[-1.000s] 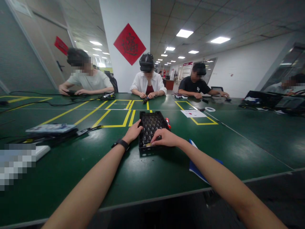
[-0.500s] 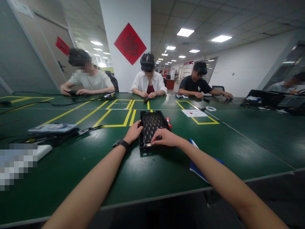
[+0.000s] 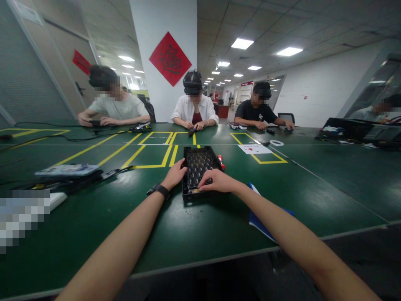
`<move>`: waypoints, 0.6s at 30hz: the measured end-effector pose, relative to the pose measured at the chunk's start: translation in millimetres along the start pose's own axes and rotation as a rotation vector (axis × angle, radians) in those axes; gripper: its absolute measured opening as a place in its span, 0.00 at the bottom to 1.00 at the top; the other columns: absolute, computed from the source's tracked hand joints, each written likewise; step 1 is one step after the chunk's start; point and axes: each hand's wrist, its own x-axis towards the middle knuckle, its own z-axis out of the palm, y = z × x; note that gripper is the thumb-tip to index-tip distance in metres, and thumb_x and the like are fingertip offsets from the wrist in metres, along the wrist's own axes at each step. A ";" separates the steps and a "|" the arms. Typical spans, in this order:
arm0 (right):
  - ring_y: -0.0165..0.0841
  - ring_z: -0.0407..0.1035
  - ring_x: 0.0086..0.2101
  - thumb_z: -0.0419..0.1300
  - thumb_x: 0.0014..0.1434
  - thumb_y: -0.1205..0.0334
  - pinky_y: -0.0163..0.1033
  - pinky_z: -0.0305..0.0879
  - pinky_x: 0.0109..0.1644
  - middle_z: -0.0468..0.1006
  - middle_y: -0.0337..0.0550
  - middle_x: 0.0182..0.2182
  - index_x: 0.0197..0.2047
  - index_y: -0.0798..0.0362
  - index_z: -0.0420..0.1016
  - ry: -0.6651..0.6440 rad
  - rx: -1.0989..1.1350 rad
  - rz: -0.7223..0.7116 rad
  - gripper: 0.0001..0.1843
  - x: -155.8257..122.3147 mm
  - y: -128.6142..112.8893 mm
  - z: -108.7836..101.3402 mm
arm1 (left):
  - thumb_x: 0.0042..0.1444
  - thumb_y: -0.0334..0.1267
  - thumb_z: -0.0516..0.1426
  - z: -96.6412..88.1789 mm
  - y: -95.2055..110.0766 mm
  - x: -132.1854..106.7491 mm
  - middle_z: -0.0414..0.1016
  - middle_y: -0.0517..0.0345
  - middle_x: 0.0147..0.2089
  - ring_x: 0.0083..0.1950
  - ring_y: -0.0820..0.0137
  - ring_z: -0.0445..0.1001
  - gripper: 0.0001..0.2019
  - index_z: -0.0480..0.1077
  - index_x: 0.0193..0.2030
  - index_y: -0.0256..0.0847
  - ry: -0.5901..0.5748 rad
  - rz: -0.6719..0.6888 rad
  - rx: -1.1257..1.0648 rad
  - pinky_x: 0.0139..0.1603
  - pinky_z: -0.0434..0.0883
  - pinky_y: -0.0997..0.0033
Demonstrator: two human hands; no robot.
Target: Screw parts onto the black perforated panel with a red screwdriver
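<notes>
A black perforated tray (image 3: 200,161) lies on the green table (image 3: 194,234) straight ahead of me. My left hand (image 3: 176,175), with a black wristband, rests against the tray's left wall, fingers curled on its rim. My right hand (image 3: 216,182) lies over the tray's near right corner, fingers bent down and pinching at something small near a yellowish spot on the near edge. What the fingers hold cannot be made out. A red object (image 3: 221,160) lies beside the tray's right wall.
A blue sheet (image 3: 260,219) lies under my right forearm. Flat devices and cables (image 3: 67,171) sit at the left, a white paper (image 3: 257,149) and tape roll (image 3: 276,143) beyond. Several people work at the far side. Yellow tape marks squares on the table.
</notes>
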 end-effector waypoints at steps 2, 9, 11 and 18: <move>0.31 0.71 0.36 0.62 0.51 0.59 0.34 0.62 0.43 0.80 0.42 0.32 0.36 0.54 0.79 0.003 -0.006 0.005 0.11 0.1 -0.1 -0.1 | 0.50 0.34 0.48 0.6 -1.3 0.6 0.59 0.45 0.63 0.63 0.62 0.57 0.29 0.58 0.60 0.29 0.003 0.003 0.001 0.64 0.52 0.64; 0.31 0.71 0.35 0.61 0.52 0.57 0.34 0.62 0.43 0.80 0.42 0.32 0.36 0.54 0.79 -0.019 -0.013 -0.001 0.12 -0.8 -3.0 -2.4 | 0.49 0.36 0.50 0.5 -5.0 0.7 0.56 0.48 0.64 0.64 0.63 0.55 0.30 0.56 0.62 0.32 -0.028 -0.004 -0.009 0.65 0.51 0.64; 0.31 0.71 0.36 0.61 0.52 0.57 0.34 0.62 0.43 0.80 0.42 0.33 0.37 0.54 0.79 -0.036 -0.008 -0.004 0.12 -0.8 -2.7 -2.7 | 0.48 0.37 0.50 1.3 -6.6 0.9 0.53 0.48 0.65 0.65 0.62 0.52 0.32 0.54 0.63 0.33 -0.057 -0.006 0.003 0.65 0.50 0.64; 0.31 0.71 0.37 0.62 0.51 0.59 0.34 0.62 0.44 0.80 0.42 0.33 0.36 0.55 0.79 0.001 -0.005 0.029 0.11 0.0 0.1 -1.7 | 0.48 0.35 0.50 6.1 -10.7 3.0 0.52 0.50 0.66 0.66 0.62 0.52 0.34 0.52 0.64 0.34 -0.064 -0.003 0.008 0.66 0.50 0.63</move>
